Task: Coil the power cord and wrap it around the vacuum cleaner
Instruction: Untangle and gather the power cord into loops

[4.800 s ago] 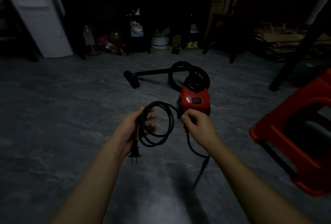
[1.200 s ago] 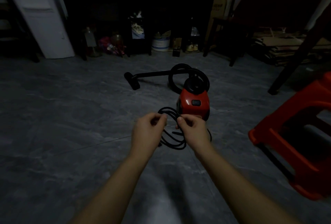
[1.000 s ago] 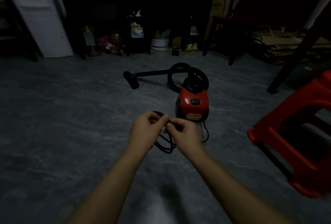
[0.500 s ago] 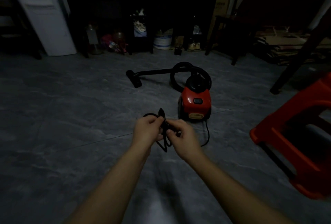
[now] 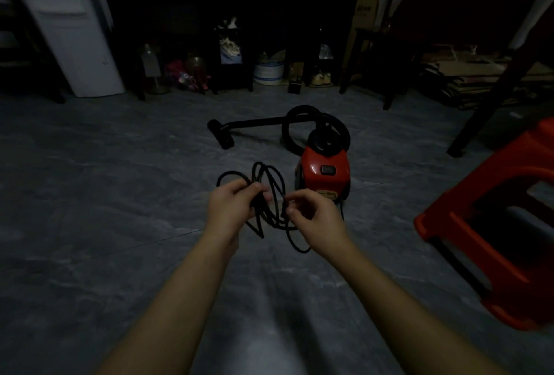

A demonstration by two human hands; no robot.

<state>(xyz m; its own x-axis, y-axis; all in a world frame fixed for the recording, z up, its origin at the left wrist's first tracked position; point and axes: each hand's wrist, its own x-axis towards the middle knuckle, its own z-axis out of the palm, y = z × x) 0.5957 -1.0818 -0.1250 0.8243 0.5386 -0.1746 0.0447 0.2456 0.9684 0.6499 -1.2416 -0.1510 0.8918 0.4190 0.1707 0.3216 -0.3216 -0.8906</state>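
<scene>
Two hands hold the power cord (image 5: 271, 194): left hand (image 5: 229, 209) grips the loops, right hand (image 5: 314, 218) pinches one strand; vacuum cleaner (image 5: 325, 173) just beyond.

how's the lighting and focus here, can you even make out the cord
Head view: dim, underexposed, back shelves nearly black; the black power cord shows only against the grey floor, the red vacuum cleaner stands out; wide-angle bends the edges.

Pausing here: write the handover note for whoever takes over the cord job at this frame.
Left hand grips the bunched loops of the power cord.
Right hand pinches one strand beside it.
Vacuum cleaner stands on the floor just beyond the hands, hose curled behind it.
Done: cord gathered into loose, uneven loops in the hands.
Left: tidy the coil and wrap it around the vacuum cleaner.
</scene>
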